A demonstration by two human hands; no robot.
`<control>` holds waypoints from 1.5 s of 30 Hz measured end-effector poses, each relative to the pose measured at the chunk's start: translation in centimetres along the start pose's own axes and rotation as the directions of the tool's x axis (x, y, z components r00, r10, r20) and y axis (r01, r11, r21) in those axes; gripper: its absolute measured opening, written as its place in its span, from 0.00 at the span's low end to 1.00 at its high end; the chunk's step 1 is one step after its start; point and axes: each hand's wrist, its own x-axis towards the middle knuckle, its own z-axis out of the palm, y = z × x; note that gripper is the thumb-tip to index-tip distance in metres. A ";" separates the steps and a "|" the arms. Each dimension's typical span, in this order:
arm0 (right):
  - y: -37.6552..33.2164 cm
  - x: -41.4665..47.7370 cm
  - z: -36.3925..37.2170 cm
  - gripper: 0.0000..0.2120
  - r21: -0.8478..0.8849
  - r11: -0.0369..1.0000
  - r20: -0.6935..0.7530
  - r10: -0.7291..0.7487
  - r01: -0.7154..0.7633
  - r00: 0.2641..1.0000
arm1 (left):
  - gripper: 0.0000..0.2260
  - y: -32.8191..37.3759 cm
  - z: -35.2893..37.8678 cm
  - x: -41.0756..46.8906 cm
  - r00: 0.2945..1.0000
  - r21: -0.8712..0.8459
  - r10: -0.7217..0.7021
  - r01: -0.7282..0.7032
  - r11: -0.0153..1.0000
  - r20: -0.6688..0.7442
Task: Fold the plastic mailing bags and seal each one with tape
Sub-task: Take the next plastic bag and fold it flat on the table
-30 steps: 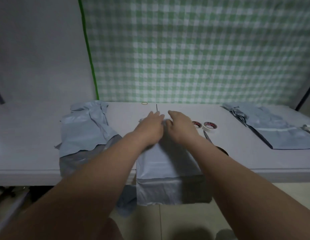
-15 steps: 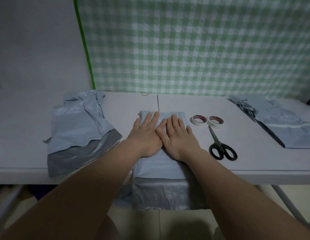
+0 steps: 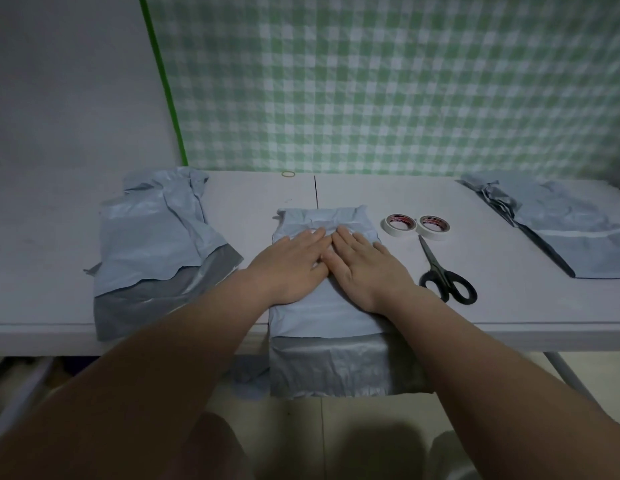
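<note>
A pale blue-grey plastic mailing bag [image 3: 324,315] lies in the middle of the white table [image 3: 509,306], its darker grey end hanging over the front edge. Its far end is folded back toward me. My left hand [image 3: 291,263] and my right hand [image 3: 365,265] lie flat side by side on the bag, fingers straight, pressing on the fold. Two rolls of white tape [image 3: 398,224] [image 3: 435,226] sit just right of the bag.
Black-handled scissors [image 3: 443,275] lie right of my right hand. A crumpled pile of bags [image 3: 156,244] is at the left, another pile [image 3: 561,223] at the far right. A rubber band [image 3: 288,174] rests by the checked green curtain [image 3: 405,81].
My hands went from gripping the bag's far end to lying flat on it. Since half a second ago they have slid a little toward me.
</note>
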 end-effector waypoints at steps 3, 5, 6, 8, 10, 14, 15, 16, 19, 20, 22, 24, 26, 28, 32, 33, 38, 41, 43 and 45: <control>0.3 -0.2 -0.3 0.28 -0.001 1.000 -0.013 0.001 -0.001 1.000 | 0.24 0.0 -0.1 -0.1 0.999 0.017 -0.025 0.025 1.000 0.022; 0.6 -0.3 -0.3 0.27 -0.006 1.000 -0.025 0.012 -0.012 1.000 | 0.25 -0.1 -0.2 -0.2 0.999 0.041 -0.036 0.034 0.999 0.041; 0.9 -0.4 -0.3 0.27 -0.010 1.000 -0.029 0.019 -0.020 0.999 | 0.26 -0.1 -0.3 -0.3 0.998 0.053 -0.037 0.034 0.998 0.050; 1.3 -0.7 -0.4 0.26 -0.023 0.999 -0.036 0.039 -0.040 0.999 | 0.26 -0.2 -0.3 -0.6 0.997 0.075 -0.041 0.036 0.996 0.065; 1.5 -1.0 -0.6 0.26 -0.036 0.997 -0.031 0.065 -0.066 0.997 | 0.26 -0.4 -0.4 -0.9 0.995 0.080 -0.057 0.050 0.996 0.078; 1.6 -1.6 -0.9 0.26 -0.056 0.993 -0.036 0.102 -0.104 0.994 | 0.26 -0.7 -0.5 -1.7 0.991 0.097 -0.100 0.092 0.991 0.083; 1.6 -1.6 -0.9 0.26 -0.061 0.992 -0.038 0.105 -0.107 0.994 | 0.26 -0.7 -0.6 -2.0 0.990 0.101 -0.113 0.105 0.989 0.083; 1.7 -1.7 -0.9 0.27 -0.061 0.992 -0.034 0.111 -0.113 0.993 | 0.27 -0.8 -0.6 -2.2 0.988 0.102 -0.126 0.118 0.988 0.086; 2.1 -1.9 -0.9 0.29 -0.083 0.983 -0.002 0.162 -0.162 0.987 | 0.28 -1.4 -0.7 -3.0 0.976 0.119 -0.184 0.170 0.978 0.118; 2.1 -2.0 -1.1 0.29 -0.119 0.976 -0.003 0.184 -0.183 0.983 | 0.28 -1.4 -0.9 -3.1 0.970 0.152 -0.208 0.188 0.970 0.125; 1.8 -1.9 -1.5 0.29 -0.206 0.956 -0.053 0.201 -0.207 0.978 | 0.27 -1.1 -1.4 -3.2 0.973 0.255 -0.219 0.194 0.947 0.073; 0.6 -1.6 -1.7 0.28 -0.187 0.972 -0.119 0.122 -0.143 0.985 | 0.24 0.3 -1.6 -2.9 0.988 0.260 -0.138 0.151 0.954 -0.070; -1.2 -1.4 -1.4 0.26 -0.006 1.000 -0.107 -0.016 0.016 0.994 | 0.22 2.0 -1.1 -3.0 0.994 0.133 -0.043 0.056 0.990 -0.103; -2.4 -1.6 -0.3 0.26 0.114 0.990 -0.044 -0.077 0.081 0.996 | 0.25 3.0 -0.1 -3.3 1.000 0.088 0.006 -0.004 0.996 -0.020; -1.5 -2.2 0.6 0.27 0.011 0.998 0.022 -0.056 0.056 0.998 | 0.27 1.9 0.7 -3.5 0.999 0.088 -0.038 0.038 0.995 0.006; -1.3 -2.4 0.3 0.27 0.001 0.999 0.037 -0.048 0.048 0.998 | 0.28 1.7 0.7 -3.7 0.999 0.098 -0.046 0.044 0.994 0.012; -0.2 -3.8 -0.3 0.27 -0.053 0.997 0.038 -0.048 0.050 0.998 | 0.31 0.5 0.8 -5.1 0.999 0.158 -0.041 0.036 0.987 0.032; 0.3 -4.9 -0.5 0.26 -0.073 0.994 0.023 -0.075 0.077 0.997 | 0.29 -0.2 0.6 -6.4 1.000 0.176 -0.010 0.005 0.984 0.028; 0.5 -5.7 -0.8 0.25 -0.101 0.988 -0.001 -0.115 0.114 0.993 | 0.27 -0.4 0.6 -7.2 0.999 0.208 0.031 -0.034 0.978 0.016; 0.7 -6.8 -0.9 0.25 -0.128 0.980 -0.019 -0.159 0.155 0.987 | 0.24 -0.7 0.7 -8.0 0.996 0.230 0.090 -0.087 0.969 -0.004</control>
